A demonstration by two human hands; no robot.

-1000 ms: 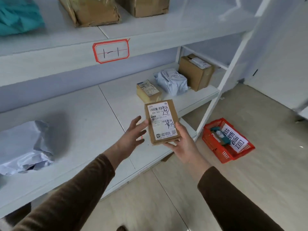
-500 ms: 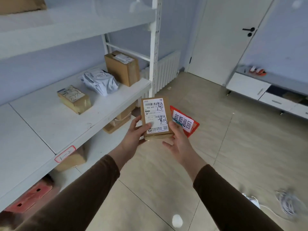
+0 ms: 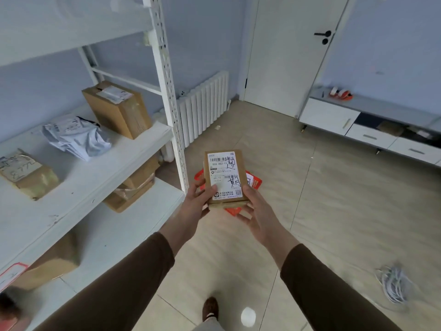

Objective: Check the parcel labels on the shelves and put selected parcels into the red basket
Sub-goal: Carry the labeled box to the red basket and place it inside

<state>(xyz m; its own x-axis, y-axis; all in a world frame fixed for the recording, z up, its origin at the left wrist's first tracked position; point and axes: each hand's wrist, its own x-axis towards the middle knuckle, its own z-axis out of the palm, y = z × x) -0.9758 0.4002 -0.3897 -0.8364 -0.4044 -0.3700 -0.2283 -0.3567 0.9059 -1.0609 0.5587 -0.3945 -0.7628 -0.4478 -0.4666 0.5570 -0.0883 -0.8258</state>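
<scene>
The small cardboard parcel (image 3: 225,179) is held label-up for reading, directly over the red basket (image 3: 255,182) on the floor. The left hand (image 3: 195,206) pinches its lower left corner; the right hand (image 3: 259,211), fingers spread, steadies the right edge.

Person in dark brown long sleeves, hands bare

Left sleeve (image 3: 114,290) fills the lower left of the frame, right sleeve (image 3: 334,297) the lower right; both are plain, smooth fabric ending at the wrists. Left hand (image 3: 194,206) and right hand (image 3: 259,211) wear no gloves. At bottom centre, a dark brown shoe (image 3: 210,308) shows above a pale grey trouser leg (image 3: 210,326).
</scene>
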